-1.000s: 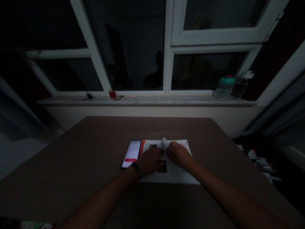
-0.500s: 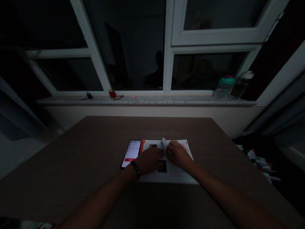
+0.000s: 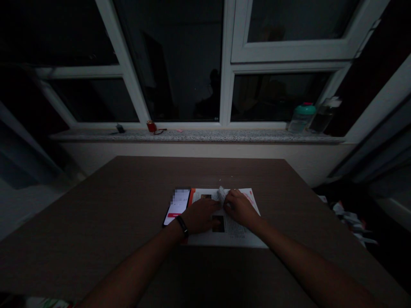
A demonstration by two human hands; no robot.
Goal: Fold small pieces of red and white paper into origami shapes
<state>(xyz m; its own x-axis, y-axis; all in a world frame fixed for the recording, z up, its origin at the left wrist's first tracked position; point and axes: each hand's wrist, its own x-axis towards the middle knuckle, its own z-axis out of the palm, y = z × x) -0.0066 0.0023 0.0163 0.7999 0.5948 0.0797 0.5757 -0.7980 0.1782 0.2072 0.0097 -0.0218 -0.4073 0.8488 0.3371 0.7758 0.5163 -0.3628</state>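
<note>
A printed sheet or booklet (image 3: 234,237) with an orange left edge lies on the brown table. My left hand (image 3: 201,215), with a dark band on the wrist, rests on it with fingers spread and its fingertips beside a small crumpled pale piece (image 3: 221,193). From the right, my right hand (image 3: 239,207) is closed on that piece, its fingers curled against the piece's lower right side. A lit phone (image 3: 177,207) lies just left of the sheet, its lower right part beside my left hand.
The table (image 3: 96,214) reaches to the wall below a stone windowsill (image 3: 205,135). On the sill are a teal-lidded bottle (image 3: 302,117), a clear bottle (image 3: 324,114), a red jar (image 3: 151,126) and a small dark bottle (image 3: 120,128). Crumpled items (image 3: 351,220) lie beyond the table's right edge.
My left fingers have shifted very slightly beside the crumpled piece. My right hand keeps almost the same place; the sheet and phone have not moved.
</note>
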